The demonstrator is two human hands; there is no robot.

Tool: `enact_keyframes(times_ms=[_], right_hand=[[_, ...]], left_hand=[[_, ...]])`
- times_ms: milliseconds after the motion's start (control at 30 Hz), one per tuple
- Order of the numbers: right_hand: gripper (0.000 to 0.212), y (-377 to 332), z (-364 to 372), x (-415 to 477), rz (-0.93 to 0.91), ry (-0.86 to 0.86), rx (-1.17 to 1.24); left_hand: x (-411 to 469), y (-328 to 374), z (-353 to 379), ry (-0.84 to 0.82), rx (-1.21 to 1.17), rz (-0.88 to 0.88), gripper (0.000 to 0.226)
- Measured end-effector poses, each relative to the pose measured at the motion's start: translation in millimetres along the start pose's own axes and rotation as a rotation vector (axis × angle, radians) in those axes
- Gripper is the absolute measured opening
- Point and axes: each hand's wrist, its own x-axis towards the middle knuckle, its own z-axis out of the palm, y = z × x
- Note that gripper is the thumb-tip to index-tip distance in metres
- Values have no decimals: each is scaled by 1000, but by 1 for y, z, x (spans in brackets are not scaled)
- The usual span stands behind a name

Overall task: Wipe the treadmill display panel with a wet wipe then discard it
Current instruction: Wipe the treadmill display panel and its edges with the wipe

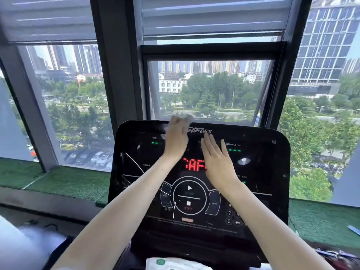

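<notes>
Centre frame, lower half: black glossy treadmill display panel, in front of a dark-framed glass window filling the upper half. On the panel's middle, red LED readout; below it, round start-stop control; lower right of that, numbered keypad, partly behind the right forearm. At the panel's top edge, just left of centre, left hand over a white wet wipe, grip lost in blur. Right of it and lower, right hand flat on the panel, covering the readout's right end. Left and right of the panel, green artificial-turf sill along the window's foot. Bottom centre edge, below the panel, white soft wipe packet.
</notes>
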Motion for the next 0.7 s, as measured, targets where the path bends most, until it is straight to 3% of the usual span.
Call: enact_keyframes(times_ms=[67, 100, 200, 267, 400, 433, 533, 567, 700], right_hand=[[80, 3, -5, -1, -14, -10, 11], [80, 5, -7, -1, -24, -9, 24], [84, 4, -10, -1, -38, -39, 54], [84, 2, -10, -1, -16, -32, 68], [87, 3, -5, 0, -13, -10, 63], [87, 3, -5, 0, -16, -9, 58], [87, 1, -6, 1, 2, -14, 71], [87, 0, -7, 1, 8, -10, 73], [86, 0, -10, 0, 4, -10, 58]], left_hand=[[-2, 4, 5, -217, -33, 136, 23], [1, 3, 4, -192, -42, 142, 22], [10, -14, -2, 171, -111, -137, 22], [7, -11, 2, 226, -86, -173, 28], [3, -2, 20, -196, 38, 242, 32], [8, -7, 18, -183, 28, 236, 33], [14, -24, 9, 156, -81, -33, 29], [11, -25, 9, 196, -85, -55, 30], [4, -21, 19, -133, 86, 353, 42]])
